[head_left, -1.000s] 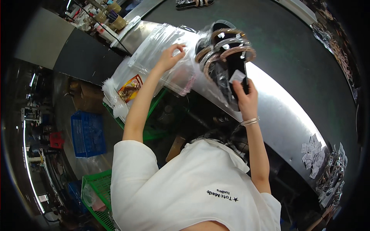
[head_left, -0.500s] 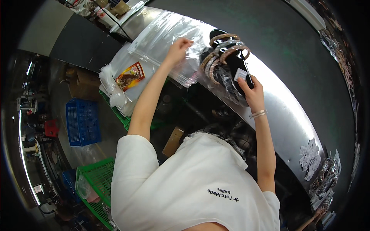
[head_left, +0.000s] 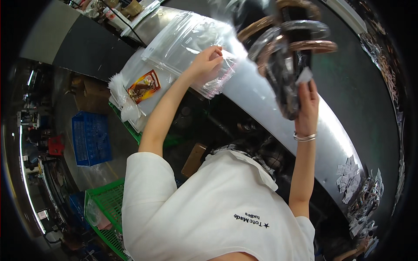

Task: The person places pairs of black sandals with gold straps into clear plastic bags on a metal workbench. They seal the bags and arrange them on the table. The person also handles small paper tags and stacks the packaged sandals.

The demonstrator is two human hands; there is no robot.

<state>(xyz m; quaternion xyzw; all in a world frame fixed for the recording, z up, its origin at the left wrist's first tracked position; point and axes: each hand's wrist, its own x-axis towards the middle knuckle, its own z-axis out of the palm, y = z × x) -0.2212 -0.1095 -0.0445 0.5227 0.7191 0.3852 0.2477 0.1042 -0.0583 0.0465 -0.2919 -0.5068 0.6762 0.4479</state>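
My right hand (head_left: 308, 104) grips the lower end of a black card (head_left: 303, 58) with a small white label (head_left: 305, 76) near my fingers. Several brown and silver hoop-shaped bands (head_left: 314, 46) stick out from the card, and dark, shiny clear plastic (head_left: 283, 82) hangs beside them. This bundle is raised above the metal table edge and partly blurred. My left hand (head_left: 206, 64) is over a stack of clear plastic bags (head_left: 174, 41), its fingers curled in. Whether a bag is pinched in those fingers is not visible.
Left of the stack lie a printed orange-and-black card (head_left: 145, 86) and a white plastic bundle (head_left: 124, 98). A dark belt (head_left: 348, 74) runs beyond the metal edge (head_left: 333, 130). Paper labels (head_left: 348, 178) and bagged bands (head_left: 369, 195) sit at right. Blue (head_left: 91, 139) and green crates (head_left: 109, 200) stand left.
My right hand has lifted the card with the bands off the table and moved it up and right. The left hand has shifted slightly right over the bags.
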